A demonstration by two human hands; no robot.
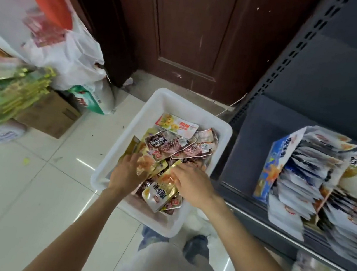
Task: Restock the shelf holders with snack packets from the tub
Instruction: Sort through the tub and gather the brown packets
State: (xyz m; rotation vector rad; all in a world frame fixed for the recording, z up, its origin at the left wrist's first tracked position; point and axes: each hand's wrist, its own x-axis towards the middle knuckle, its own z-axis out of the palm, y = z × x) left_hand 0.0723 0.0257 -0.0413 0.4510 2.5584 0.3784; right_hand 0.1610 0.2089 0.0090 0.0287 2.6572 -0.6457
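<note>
Both hands are down in the white tub [223, 132] on the floor: the left hand [127, 173] is clamped on a small sheaf of gold snack packets [146, 162], the right hand [191, 183] lies spread on the heap, gripping nothing I can see. Best to gather like packets, faces aligned, before lifting toward the shelf holders [271, 162] at right; packets are flat, glossy, slippery

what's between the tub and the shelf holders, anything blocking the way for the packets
Nothing visible blocks it. Both hands, left hand and right hand, are already in the white tub on the snack packets. The shelf holders sit just to the right on the grey shelf, with open space between.
</note>
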